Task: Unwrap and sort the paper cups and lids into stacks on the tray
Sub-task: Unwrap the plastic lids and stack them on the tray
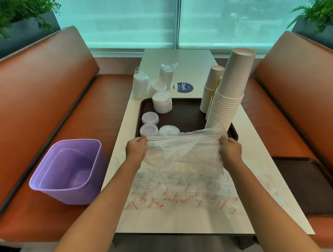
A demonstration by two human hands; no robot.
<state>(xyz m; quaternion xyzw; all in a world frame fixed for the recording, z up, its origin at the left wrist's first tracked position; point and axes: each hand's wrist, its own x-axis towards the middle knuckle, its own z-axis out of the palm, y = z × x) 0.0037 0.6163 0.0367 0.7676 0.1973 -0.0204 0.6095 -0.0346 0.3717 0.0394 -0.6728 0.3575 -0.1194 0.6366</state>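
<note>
1. The brown tray lies lengthwise along the middle of the table. It looks rigid and is the steady base for every stack, so it needs no handling.
2. The tall cup stack stands at the tray's right edge, with a shorter cup stack just behind it. Paper cups are light and crush easily, and a stack this tall likely tips; I would hold it low, around the nested rims.
3. The clear plastic wrap is stretched in the air above the tray's near edge. It is thin, limp and probably slippery, so a pinch at its edges suits it. The left hand grips its left end and the right hand its right end, fingers curled round the film.
4. Wrapped lid packs wait beyond the tray's far left corner; the film there will need tearing.
5. A lid stack and loose lids sit along the tray's left side. They are light and slightly flexible; best lifted by the rim.
</note>
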